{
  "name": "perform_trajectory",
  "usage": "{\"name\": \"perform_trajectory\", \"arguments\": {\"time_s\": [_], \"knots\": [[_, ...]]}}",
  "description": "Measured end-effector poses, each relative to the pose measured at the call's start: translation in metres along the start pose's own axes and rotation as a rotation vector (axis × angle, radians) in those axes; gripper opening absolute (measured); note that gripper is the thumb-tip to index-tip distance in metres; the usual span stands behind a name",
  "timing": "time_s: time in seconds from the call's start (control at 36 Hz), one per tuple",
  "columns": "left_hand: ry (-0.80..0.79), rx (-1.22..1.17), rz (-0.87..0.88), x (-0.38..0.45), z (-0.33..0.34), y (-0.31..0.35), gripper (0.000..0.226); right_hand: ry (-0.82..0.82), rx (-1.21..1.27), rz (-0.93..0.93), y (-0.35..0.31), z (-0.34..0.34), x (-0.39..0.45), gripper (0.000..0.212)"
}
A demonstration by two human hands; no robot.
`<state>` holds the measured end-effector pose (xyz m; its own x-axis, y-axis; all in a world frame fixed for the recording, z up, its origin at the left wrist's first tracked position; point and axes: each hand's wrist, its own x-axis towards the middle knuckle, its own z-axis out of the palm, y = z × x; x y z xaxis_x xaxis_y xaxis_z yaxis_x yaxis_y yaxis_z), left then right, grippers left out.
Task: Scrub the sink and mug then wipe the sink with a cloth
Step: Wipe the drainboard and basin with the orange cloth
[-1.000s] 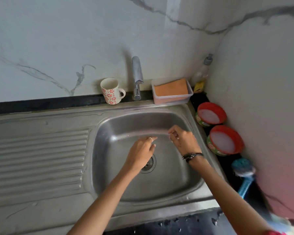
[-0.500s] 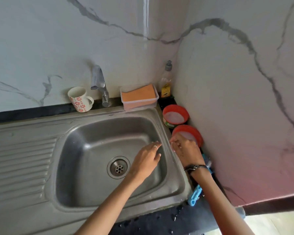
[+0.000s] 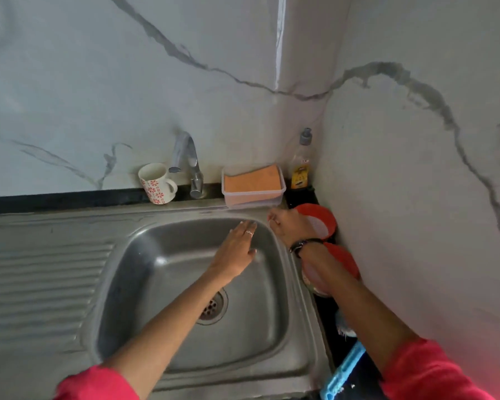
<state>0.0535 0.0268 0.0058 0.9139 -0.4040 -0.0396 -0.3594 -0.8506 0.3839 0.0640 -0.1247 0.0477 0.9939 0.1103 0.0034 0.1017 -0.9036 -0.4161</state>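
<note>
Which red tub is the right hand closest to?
The far red tub, nearer the bottle; the right hand overlaps it.

So it's a black counter (image 3: 70, 197) with a steel sink (image 3: 55, 269) set in. Along the back ledge, beyond the left hand's fingertips (image 3: 247, 225): mug (image 3: 155, 183), tap (image 3: 191, 166), tub holding an orange sponge (image 3: 253, 183), soap bottle (image 3: 300, 166). Red-rimmed bowl (image 3: 325, 219) sits right of the right hand's fingers (image 3: 273, 217).

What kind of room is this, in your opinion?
Most likely a home kitchen: a steel sink with a ribbed drainboard, a tap, and a floral mug beside it.
</note>
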Motion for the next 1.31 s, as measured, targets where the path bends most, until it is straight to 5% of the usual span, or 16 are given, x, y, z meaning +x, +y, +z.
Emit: {"name": "perform_trajectory", "arguments": {"time_s": [0.25, 0.44, 0.64, 0.86, 1.14, 1.31], "knots": [[0.088, 0.137, -0.043, 0.075, -0.03, -0.051, 0.073, 0.011, -0.055, -0.052, 0.008, 0.001, 0.13, 0.024], [-0.01, 0.245, -0.073, 0.104, -0.014, -0.079, 0.08, -0.333, -0.072, -0.056, 0.027, 0.025, 0.197, 0.034], [0.012, 0.22, -0.062, 0.105, -0.002, -0.09, 0.095, -0.356, -0.243, -0.107, 0.032, 0.04, 0.221, 0.042], [-0.022, 0.247, -0.066, 0.111, -0.007, -0.087, 0.097, -0.259, -0.335, -0.124, 0.034, 0.038, 0.228, 0.036], [0.017, 0.133, -0.094, 0.078, -0.015, -0.096, 0.092, 0.326, -0.146, -0.11, -0.024, -0.014, 0.168, 0.022], [0.047, -0.008, -0.224, 0.018, -0.024, -0.119, 0.084, 0.097, 0.302, 0.058, -0.059, -0.002, 0.103, 0.03]]}}
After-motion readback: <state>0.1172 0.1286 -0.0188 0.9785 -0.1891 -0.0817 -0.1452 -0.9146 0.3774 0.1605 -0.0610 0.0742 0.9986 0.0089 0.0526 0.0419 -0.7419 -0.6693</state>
